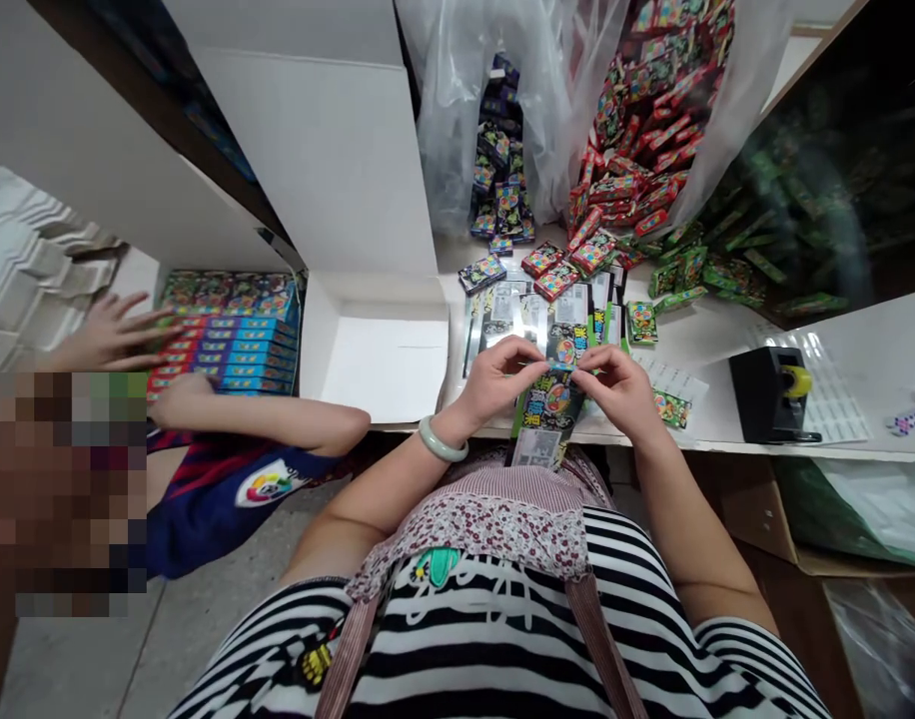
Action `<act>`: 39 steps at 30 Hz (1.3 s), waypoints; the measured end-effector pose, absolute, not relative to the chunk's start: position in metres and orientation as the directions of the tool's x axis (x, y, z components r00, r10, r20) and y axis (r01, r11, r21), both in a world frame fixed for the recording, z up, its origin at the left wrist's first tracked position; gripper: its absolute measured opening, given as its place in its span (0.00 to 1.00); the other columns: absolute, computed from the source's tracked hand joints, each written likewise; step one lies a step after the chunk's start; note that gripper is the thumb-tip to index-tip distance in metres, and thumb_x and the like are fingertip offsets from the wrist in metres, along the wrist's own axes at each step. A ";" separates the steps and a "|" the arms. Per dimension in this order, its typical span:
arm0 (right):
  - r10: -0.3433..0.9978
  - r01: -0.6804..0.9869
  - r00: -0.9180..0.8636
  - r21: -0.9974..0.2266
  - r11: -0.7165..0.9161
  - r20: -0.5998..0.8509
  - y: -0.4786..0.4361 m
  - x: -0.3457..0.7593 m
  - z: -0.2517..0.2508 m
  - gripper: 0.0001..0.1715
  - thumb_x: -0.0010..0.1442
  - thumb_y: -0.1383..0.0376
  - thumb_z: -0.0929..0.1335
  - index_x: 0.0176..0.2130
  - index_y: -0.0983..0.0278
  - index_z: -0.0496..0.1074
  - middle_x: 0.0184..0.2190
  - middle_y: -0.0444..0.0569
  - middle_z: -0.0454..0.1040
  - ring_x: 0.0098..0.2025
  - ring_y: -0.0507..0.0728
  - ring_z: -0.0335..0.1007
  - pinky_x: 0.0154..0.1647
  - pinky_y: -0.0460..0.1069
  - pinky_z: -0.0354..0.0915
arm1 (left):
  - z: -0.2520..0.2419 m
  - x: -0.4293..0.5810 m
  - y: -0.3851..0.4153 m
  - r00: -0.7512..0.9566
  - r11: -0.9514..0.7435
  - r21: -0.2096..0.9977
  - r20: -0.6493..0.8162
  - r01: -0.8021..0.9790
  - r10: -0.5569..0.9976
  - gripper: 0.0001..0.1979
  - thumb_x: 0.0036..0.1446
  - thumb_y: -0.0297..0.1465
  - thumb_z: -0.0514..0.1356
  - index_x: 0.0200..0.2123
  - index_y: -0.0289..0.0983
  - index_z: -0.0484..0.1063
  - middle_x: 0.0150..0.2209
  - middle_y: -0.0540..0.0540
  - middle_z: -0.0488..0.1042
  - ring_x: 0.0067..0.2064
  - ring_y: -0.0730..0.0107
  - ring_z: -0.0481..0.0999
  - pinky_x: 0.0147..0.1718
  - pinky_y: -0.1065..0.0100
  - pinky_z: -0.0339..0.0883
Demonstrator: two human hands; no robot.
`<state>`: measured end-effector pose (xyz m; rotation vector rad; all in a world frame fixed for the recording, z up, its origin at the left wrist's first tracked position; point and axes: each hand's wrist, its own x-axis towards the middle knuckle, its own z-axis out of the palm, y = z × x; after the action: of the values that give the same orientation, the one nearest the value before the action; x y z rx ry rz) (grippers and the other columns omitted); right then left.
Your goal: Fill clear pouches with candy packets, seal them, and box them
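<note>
A dark printed packaging card [551,404] with yellow lettering hangs partly over the table's front edge. My left hand [502,377] pinches it at its left side, thumb against fingers, and wears a pale bangle [443,440] on the wrist. Opposite it, my right hand [617,387] pinches the right side in the same way. Between the fingertips runs a narrow bluish strip [560,366], too small to make out. More printed sheets [496,305] lie flat just beyond my hands. Small red candy boxes [556,281] and a dark blue one [482,273] rest on them.
An open white carton [375,394] stands to the left. Beyond it, another person's hand [124,335] touches stacked coloured boxes [237,350]. Clear bags of purple boxes [508,170] and red boxes [644,150] stand behind. Green boxes [742,265] and a black tape dispenser [764,394] are right.
</note>
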<state>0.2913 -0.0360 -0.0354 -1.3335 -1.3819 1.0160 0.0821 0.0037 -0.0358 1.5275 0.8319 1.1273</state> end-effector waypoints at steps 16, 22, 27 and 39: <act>0.995 0.162 -0.021 -0.983 -0.090 -0.095 -0.031 0.289 -0.022 0.17 0.53 0.52 0.74 0.29 0.61 0.70 0.30 0.44 0.74 0.30 0.52 0.67 0.31 0.49 0.63 | -0.027 0.078 0.020 0.491 -0.052 0.999 0.048 -0.004 0.870 0.08 0.56 0.35 0.65 0.29 0.36 0.73 0.30 0.49 0.73 0.32 0.74 0.70 0.35 0.67 0.66; 0.999 0.266 -0.018 -0.963 -0.028 -0.035 -0.034 0.291 -0.017 0.13 0.56 0.55 0.73 0.30 0.60 0.71 0.30 0.45 0.74 0.31 0.53 0.68 0.31 0.50 0.63 | -0.025 0.078 0.023 0.563 -0.121 0.992 0.079 0.038 0.823 0.10 0.59 0.36 0.64 0.30 0.37 0.72 0.31 0.48 0.74 0.34 0.72 0.71 0.35 0.66 0.66; 0.998 0.290 -0.060 -0.957 0.028 0.011 -0.039 0.296 -0.016 0.12 0.57 0.55 0.72 0.30 0.61 0.71 0.34 0.47 0.75 0.36 0.55 0.71 0.33 0.50 0.66 | -0.035 0.073 0.015 0.601 -0.196 0.980 0.136 0.036 0.788 0.11 0.62 0.40 0.62 0.35 0.37 0.74 0.35 0.46 0.76 0.38 0.71 0.73 0.39 0.66 0.68; 0.959 0.438 -0.254 -0.870 0.229 0.125 -0.041 0.299 -0.008 0.06 0.60 0.59 0.71 0.34 0.59 0.72 0.39 0.50 0.76 0.44 0.58 0.72 0.41 0.53 0.69 | -0.049 0.069 0.007 0.523 -0.153 0.987 0.106 0.048 0.846 0.11 0.58 0.39 0.66 0.37 0.37 0.74 0.35 0.47 0.74 0.35 0.73 0.71 0.35 0.68 0.67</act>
<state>0.2989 -0.0407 -0.0079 -1.2905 -1.8112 0.9567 0.0692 0.0068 -0.0492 1.5808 0.7857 0.8415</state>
